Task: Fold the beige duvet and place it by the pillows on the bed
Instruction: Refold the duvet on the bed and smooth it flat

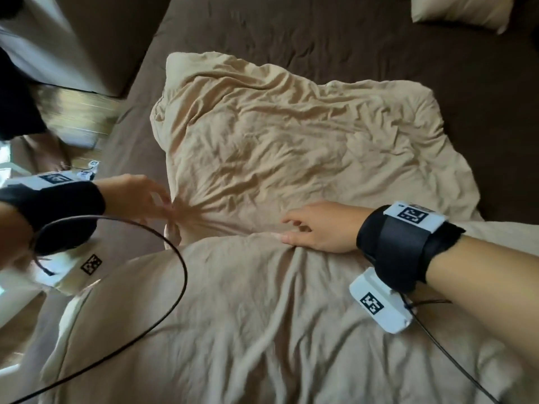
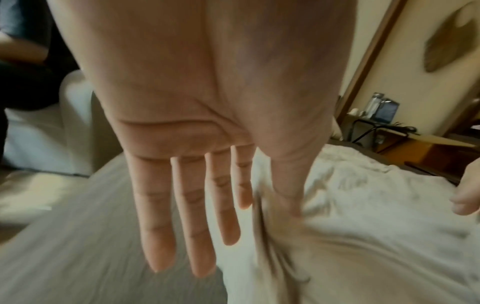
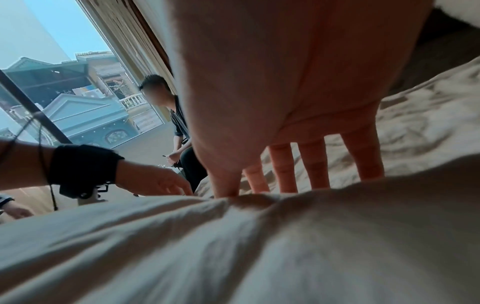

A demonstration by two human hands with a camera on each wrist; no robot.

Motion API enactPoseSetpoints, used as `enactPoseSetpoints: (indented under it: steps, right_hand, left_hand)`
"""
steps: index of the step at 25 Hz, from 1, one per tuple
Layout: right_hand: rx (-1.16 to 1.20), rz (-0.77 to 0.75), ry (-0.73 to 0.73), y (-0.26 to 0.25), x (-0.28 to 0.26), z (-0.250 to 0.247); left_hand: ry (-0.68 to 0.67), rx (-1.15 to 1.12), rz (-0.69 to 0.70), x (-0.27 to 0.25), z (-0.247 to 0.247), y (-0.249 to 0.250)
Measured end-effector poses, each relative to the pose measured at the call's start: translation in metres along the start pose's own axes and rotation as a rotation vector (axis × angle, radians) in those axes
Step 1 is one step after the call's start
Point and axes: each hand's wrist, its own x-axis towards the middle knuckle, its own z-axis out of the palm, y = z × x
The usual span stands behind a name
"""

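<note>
The beige duvet [image 1: 291,141] lies rumpled across the brown bed [image 1: 350,39], its near part doubled into a thick ridge in front of me. My left hand [image 1: 137,196] is at the duvet's left edge, where creases fan out from one gathered spot. In the left wrist view its fingers [image 2: 197,205] are straight and spread, and the thumb touches the bunched cloth [image 2: 363,226]. My right hand [image 1: 318,228] rests flat on the ridge with straight fingers [image 3: 314,164], thumb pressing into the fold [image 3: 233,246]. A pale pillow [image 1: 460,10] sits at the bed's far right corner.
A black cable [image 1: 175,258] loops from my left wrist over the near duvet. A white seat [image 1: 58,39] stands left of the bed, and a person [image 3: 179,127] sits there by the window. A side table with small items [image 2: 384,115] is beyond the bed.
</note>
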Motion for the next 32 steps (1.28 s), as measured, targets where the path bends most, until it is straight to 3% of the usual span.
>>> enactPoseSetpoints:
  steps: [3, 6, 10, 12, 17, 23, 26, 29, 32]
  right_hand:
    - [0.019, 0.016, 0.073, 0.006, -0.043, 0.008]
    - [0.031, 0.019, 0.165, 0.013, -0.095, 0.031]
    - [-0.047, 0.113, 0.333, 0.018, -0.172, 0.102]
    - [-0.031, 0.156, 0.366, 0.023, -0.212, 0.149]
    - [-0.024, 0.207, 0.466, 0.028, -0.288, 0.252]
    - [-0.153, 0.226, 0.595, 0.024, -0.280, 0.351]
    - [-0.189, 0.302, 0.633, 0.026, -0.267, 0.378]
    - [-0.224, 0.373, 0.655, 0.026, -0.252, 0.388]
    - [-0.241, 0.509, 0.684, 0.048, -0.236, 0.375]
  left_hand:
    - [0.171, 0.169, 0.121, -0.063, -0.013, 0.023]
    - [0.231, 0.274, 0.249, -0.130, 0.013, 0.057]
    - [0.191, 0.446, 0.390, -0.212, 0.115, 0.128]
    - [0.190, 0.536, 0.389, -0.232, 0.178, 0.161]
    - [0.399, 0.503, 0.328, -0.237, 0.318, 0.209]
    - [0.709, 0.525, 0.384, -0.222, 0.404, 0.191]
    - [0.774, 0.590, 0.416, -0.222, 0.423, 0.168]
    - [0.849, 0.633, 0.376, -0.227, 0.430, 0.140]
    - [0.869, 0.594, 0.244, -0.216, 0.401, 0.114]
